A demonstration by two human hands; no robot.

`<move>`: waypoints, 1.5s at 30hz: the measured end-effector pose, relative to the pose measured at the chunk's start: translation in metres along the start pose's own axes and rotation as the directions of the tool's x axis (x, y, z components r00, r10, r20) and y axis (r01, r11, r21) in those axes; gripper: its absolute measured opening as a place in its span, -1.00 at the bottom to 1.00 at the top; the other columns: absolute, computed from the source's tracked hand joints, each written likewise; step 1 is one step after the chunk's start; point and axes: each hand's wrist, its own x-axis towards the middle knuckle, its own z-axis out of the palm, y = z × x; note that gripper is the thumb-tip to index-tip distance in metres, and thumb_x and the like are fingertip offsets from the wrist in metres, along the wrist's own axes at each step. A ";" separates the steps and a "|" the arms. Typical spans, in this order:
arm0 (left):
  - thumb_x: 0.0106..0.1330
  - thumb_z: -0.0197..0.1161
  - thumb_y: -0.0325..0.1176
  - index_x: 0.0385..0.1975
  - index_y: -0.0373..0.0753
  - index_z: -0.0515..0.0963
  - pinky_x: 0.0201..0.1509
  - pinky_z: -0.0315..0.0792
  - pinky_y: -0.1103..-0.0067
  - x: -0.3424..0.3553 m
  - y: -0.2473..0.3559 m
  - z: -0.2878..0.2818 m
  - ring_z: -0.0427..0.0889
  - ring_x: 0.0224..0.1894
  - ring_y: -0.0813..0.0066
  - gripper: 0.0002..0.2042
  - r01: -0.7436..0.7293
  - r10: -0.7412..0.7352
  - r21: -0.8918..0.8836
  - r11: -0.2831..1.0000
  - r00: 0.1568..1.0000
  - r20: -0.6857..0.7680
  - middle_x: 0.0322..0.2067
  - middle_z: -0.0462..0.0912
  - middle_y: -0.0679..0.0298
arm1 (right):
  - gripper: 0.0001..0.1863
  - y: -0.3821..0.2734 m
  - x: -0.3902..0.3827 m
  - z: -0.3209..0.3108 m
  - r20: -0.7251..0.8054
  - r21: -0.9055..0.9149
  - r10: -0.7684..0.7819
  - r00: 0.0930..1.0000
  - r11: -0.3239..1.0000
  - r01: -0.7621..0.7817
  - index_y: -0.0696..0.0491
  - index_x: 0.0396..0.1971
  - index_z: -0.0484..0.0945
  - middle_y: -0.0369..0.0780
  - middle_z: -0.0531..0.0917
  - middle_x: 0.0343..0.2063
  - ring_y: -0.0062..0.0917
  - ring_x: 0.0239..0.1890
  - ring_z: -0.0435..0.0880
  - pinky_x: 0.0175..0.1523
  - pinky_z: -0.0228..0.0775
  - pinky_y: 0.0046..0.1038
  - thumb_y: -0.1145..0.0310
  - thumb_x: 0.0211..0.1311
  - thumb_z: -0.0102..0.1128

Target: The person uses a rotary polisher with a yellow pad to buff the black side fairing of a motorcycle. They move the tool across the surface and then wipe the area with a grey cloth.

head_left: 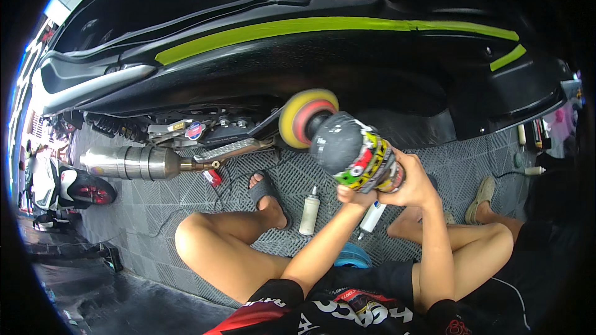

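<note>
Both of my hands are wrapped round a power polisher [357, 152], its body covered in colourful stickers. My left hand [356, 196] grips it from below, its fingers mostly hidden, while my right hand [411, 180] closes round the rear end. A round yellow foam pad [290, 121] on a red backing faces the scooter's glossy black side panel [372, 80], at its lower edge. Whether the pad touches the panel I cannot tell. Strips of yellow-green tape [279, 30] run along the panel above it.
A metal exhaust canister [133, 162] juts out at the left. On the grey tiled mat stand a pale squeeze bottle [309, 214] and a white bottle [372, 218] between my legs. A foot in a beige clog [481, 198] is at right. Another motorcycle [71, 189] stands far left.
</note>
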 end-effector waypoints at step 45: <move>-0.15 0.58 0.37 0.28 -0.39 0.27 0.36 0.41 0.34 -0.020 -0.013 -0.019 0.51 0.21 0.34 0.14 0.198 -0.207 -0.088 0.976 0.974 -0.096 0.19 0.49 0.11 | -0.16 -0.036 0.009 0.021 -0.148 -0.077 0.023 0.989 0.996 -0.035 0.22 0.03 0.58 -0.10 0.75 -0.16 -0.39 -0.09 0.79 0.06 0.55 -0.39 0.31 -0.47 0.63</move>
